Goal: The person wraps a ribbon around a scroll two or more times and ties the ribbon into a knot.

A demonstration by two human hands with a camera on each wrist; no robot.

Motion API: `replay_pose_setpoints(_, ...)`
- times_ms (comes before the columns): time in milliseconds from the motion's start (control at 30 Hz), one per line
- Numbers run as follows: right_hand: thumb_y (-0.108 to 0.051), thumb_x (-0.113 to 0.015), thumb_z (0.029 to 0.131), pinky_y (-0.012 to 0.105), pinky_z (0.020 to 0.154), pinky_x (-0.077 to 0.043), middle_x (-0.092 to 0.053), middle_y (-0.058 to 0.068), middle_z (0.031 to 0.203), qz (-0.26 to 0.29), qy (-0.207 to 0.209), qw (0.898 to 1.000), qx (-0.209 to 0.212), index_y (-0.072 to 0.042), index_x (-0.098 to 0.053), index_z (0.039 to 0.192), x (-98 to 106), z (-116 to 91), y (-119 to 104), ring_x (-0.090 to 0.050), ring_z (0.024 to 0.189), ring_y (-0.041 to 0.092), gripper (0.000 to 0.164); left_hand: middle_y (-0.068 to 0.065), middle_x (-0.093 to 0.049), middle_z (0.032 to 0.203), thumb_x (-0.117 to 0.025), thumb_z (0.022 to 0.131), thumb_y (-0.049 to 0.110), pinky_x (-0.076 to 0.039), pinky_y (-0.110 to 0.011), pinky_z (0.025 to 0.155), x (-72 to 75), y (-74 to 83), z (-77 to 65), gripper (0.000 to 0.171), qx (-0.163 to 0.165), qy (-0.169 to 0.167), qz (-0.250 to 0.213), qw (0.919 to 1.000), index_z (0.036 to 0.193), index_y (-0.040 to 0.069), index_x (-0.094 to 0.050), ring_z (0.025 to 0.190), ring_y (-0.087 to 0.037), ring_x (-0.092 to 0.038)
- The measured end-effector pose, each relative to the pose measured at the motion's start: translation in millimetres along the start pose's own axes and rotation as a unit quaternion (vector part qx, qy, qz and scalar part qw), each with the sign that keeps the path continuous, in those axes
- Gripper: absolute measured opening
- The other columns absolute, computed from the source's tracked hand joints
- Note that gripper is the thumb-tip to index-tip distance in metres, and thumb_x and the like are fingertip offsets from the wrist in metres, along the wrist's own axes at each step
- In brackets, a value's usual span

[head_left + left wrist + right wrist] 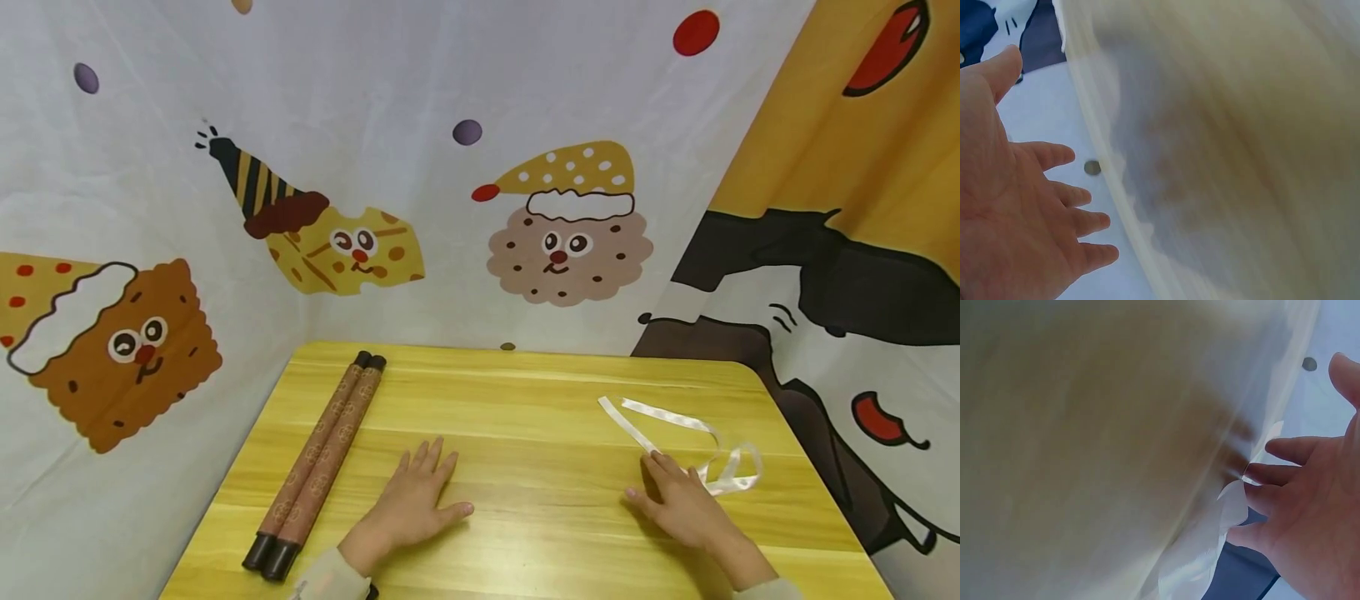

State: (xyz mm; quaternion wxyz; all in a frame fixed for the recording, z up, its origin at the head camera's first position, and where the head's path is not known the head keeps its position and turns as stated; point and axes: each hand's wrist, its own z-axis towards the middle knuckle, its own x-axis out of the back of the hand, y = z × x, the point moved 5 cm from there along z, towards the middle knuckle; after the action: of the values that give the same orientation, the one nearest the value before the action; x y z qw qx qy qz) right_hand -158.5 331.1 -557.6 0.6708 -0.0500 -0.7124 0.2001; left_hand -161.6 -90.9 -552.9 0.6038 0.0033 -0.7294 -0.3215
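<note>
Two brown patterned rolls with black end caps (318, 458), like scrolls, lie side by side along the table's left part. To their right, my left hand (412, 502) is spread palm down over the wood, holding nothing; its fingers (1088, 222) are straight in the left wrist view. On the right, a loose white satin ribbon (671, 417) lies in a bent, looped line. My right hand (686, 508) is at the near side of the ribbon, fingers extended, fingertips at or just above it. In the right wrist view the ribbon (1194, 569) passes by the fingertips.
The yellow wood-grain table (517, 417) has rounded far corners. A white cloth backdrop (390, 100) with cartoon biscuits and cheese hangs behind it and on the left. A yellow and dark printed cloth (862, 192) borders the right side.
</note>
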Motion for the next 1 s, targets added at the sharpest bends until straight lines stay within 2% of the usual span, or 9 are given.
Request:
replay_pose_setpoints(167,-0.055,-0.063,0.101,0.075,0.113,-0.025,-0.047,0.035,0.151,-0.002,0.002,1.000,0.016,0.010,-0.051,0.146,-4.6,-1.0,-10.3,-0.044,0.137,0.059,0.080,-0.024,-0.019,0.170,-0.058,0.099,0.066,-0.019,-0.064,0.123,-11.8,14.5,2.5,0.087,-0.021,-0.030,0.000,0.9993,0.161,0.007,-0.040,0.156,-0.044,-0.020)
replay_pose_setpoints(333,-0.055,-0.063,0.101,0.075,0.110,-0.032,-0.047,0.032,0.151,0.003,-0.002,0.999,0.035,0.008,-0.053,0.147,-11.3,-0.5,-22.5,-0.045,0.133,0.062,0.078,-0.023,-0.023,0.170,-0.058,0.099,0.065,-0.022,-0.059,0.124,-15.2,27.8,3.8,0.086,-0.038,-0.042,0.002,0.9984,0.160,0.007,-0.041,0.156,-0.042,-0.023)
replay_pose_setpoints(700,-0.063,-0.063,0.097,0.066,0.106,-0.044,-0.049,0.024,0.154,0.004,-0.021,0.997,0.071,0.001,-0.057,0.145,-23.3,-0.6,-55.1,-0.050,0.135,0.050,0.080,-0.023,-0.026,0.168,-0.054,0.101,0.066,-0.023,-0.057,0.124,-29.2,51.2,5.2,0.086,-0.084,-0.057,0.030,0.9943,0.161,0.007,-0.040,0.155,-0.042,-0.025)
replay_pose_setpoints(900,-0.061,-0.066,0.097,0.064,0.109,-0.043,-0.049,0.022,0.155,0.010,-0.032,0.996,0.088,0.000,-0.058,0.146,-29.7,-0.3,-73.0,-0.048,0.139,0.047,0.079,-0.023,-0.029,0.167,-0.052,0.101,0.068,-0.025,-0.056,0.124,-35.6,67.4,7.0,0.086,-0.117,-0.051,0.057,0.9902,0.160,0.007,-0.041,0.154,-0.042,-0.028)
replay_pose_setpoints(1000,-0.061,-0.066,0.097,0.064,0.110,-0.042,-0.048,0.022,0.156,0.013,-0.038,0.995,0.094,0.000,-0.058,0.146,-32.3,-0.1,-81.6,-0.047,0.140,0.047,0.078,-0.023,-0.028,0.168,-0.053,0.100,0.068,-0.024,-0.056,0.124,-36.8,72.9,8.9,0.086,-0.123,-0.043,0.063,0.9895,0.160,0.008,-0.042,0.154,-0.042,-0.028)
